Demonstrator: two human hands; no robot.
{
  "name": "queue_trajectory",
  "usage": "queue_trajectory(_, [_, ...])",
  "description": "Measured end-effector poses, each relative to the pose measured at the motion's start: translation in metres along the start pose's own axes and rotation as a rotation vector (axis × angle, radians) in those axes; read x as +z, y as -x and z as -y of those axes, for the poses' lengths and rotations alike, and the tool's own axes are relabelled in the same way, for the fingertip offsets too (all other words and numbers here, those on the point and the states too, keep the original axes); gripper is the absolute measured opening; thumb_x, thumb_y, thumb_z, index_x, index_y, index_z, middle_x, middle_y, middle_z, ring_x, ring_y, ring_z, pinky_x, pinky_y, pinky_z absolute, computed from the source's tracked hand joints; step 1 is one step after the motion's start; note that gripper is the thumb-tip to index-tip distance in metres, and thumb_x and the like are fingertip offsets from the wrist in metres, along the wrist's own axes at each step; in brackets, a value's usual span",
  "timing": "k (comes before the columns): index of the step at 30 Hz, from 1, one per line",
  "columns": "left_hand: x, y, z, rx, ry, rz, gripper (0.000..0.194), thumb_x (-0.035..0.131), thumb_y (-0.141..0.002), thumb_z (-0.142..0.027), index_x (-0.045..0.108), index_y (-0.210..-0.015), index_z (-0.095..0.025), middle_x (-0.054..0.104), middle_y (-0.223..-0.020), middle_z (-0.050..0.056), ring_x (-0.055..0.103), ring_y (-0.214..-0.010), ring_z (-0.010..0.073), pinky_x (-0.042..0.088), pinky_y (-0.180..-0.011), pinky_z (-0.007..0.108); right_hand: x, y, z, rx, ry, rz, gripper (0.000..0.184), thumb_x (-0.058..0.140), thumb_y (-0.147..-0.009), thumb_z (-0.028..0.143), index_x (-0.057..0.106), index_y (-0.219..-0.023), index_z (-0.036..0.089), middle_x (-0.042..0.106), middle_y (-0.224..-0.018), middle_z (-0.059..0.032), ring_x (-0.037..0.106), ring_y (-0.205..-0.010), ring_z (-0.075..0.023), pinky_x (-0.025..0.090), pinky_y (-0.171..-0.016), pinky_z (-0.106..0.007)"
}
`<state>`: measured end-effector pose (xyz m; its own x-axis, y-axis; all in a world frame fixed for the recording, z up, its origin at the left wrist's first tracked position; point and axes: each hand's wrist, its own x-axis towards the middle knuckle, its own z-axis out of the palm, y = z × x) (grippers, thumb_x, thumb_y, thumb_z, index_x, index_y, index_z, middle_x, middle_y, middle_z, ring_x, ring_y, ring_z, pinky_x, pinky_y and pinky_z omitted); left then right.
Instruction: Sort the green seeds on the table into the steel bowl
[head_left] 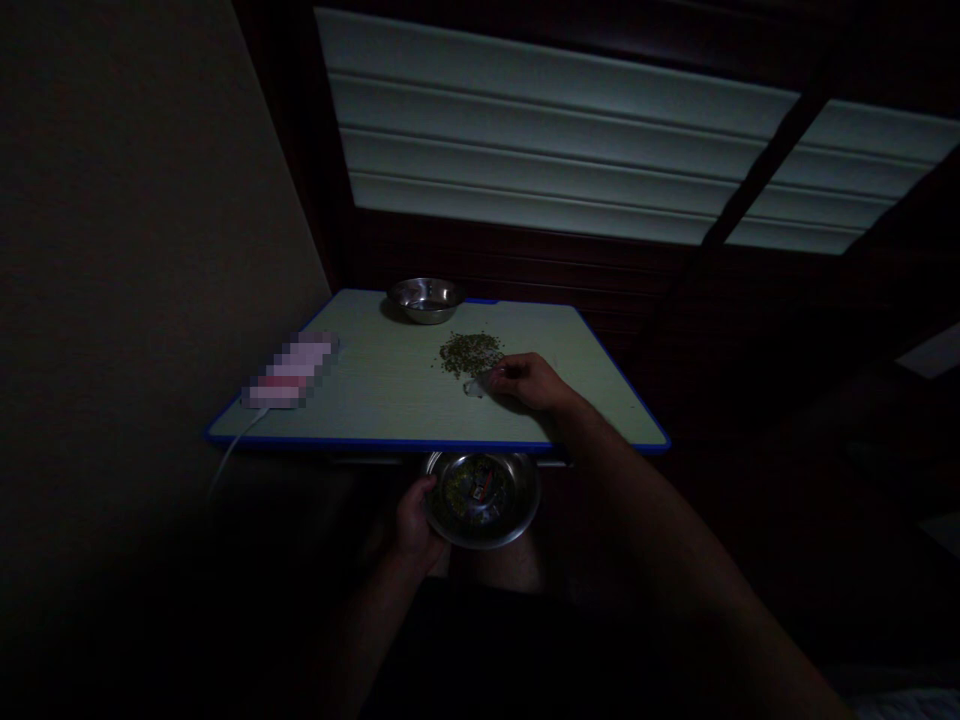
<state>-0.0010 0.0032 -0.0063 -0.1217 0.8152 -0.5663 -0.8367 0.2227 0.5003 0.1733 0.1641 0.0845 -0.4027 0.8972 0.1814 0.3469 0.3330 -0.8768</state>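
A loose pile of small greenish grains (469, 353) lies spread on the pale tabletop. My right hand (529, 381) is at the pile's near right side, its fingers pinched on a small pale, translucent piece (474, 386); the dim light hides what kind of thing it is. Below the table's front edge, my left hand (417, 518) grips the left rim of a steel bowl (517, 522). Greenish bits and a small item with red and dark parts (482, 487) lie inside this bowl.
The table (390, 400) has a blue edge. At its back stands a second steel bowl (426, 302). A blurred pink and white object (291, 372) with a white cable (234, 442) lies on the left. A wall rises on the left, dark-framed panels behind.
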Motion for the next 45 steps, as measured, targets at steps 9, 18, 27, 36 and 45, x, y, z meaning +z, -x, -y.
queue_trajectory(9, [-0.003,-0.003,0.001,0.0,-0.027,0.012,0.01,0.066,-0.065,-0.024,0.071,-0.068,-0.016,0.074,-0.068,0.007,0.069,-0.068,0.024,0.056,-0.065,0.034,0.003,0.0,0.001,-0.002,0.063,-0.086,0.014,0.073,-0.067,0.028,0.068,-0.07,0.015,0.067,-0.068,-0.0022,0.055,-0.064,-0.0125,0.044,-0.065,-0.026])
queue_trajectory(18, [-0.002,-0.003,0.002,-0.009,-0.011,0.005,0.01,0.065,-0.066,-0.022,0.072,-0.069,-0.016,0.075,-0.068,0.007,0.069,-0.067,0.0233,0.056,-0.064,0.033,0.005,-0.001,0.002,-0.016,0.078,-0.069,0.012,0.071,-0.067,0.025,0.069,-0.071,0.014,0.067,-0.068,-0.0019,0.056,-0.064,-0.0123,0.045,-0.068,-0.027])
queue_trajectory(27, [-0.004,-0.004,0.002,0.011,0.016,0.01,0.012,0.066,-0.066,-0.023,0.073,-0.072,-0.015,0.075,-0.071,0.008,0.07,-0.07,0.0235,0.057,-0.066,0.033,0.008,-0.001,0.009,-0.02,0.021,0.018,0.011,0.07,-0.063,0.025,0.068,-0.068,0.015,0.067,-0.068,-0.0014,0.057,-0.066,-0.0123,0.046,-0.069,-0.027])
queue_trajectory(36, [-0.003,-0.003,0.002,-0.004,0.015,-0.004,0.012,0.064,-0.067,-0.021,0.073,-0.071,-0.015,0.075,-0.071,0.009,0.07,-0.07,0.0237,0.056,-0.068,0.033,0.01,-0.002,0.009,0.036,0.141,-0.102,0.013,0.066,-0.067,0.027,0.066,-0.066,0.015,0.063,-0.063,-0.0008,0.053,-0.06,-0.0113,0.041,-0.06,-0.025])
queue_trajectory(45, [-0.004,-0.005,0.003,0.02,0.0,-0.009,0.01,0.065,-0.066,-0.021,0.073,-0.071,-0.016,0.075,-0.069,0.007,0.07,-0.069,0.0239,0.057,-0.066,0.034,0.01,-0.004,0.007,0.049,0.22,-0.192,0.012,0.065,-0.07,0.026,0.067,-0.067,0.014,0.065,-0.063,-0.0023,0.053,-0.059,-0.0118,0.04,-0.059,-0.025])
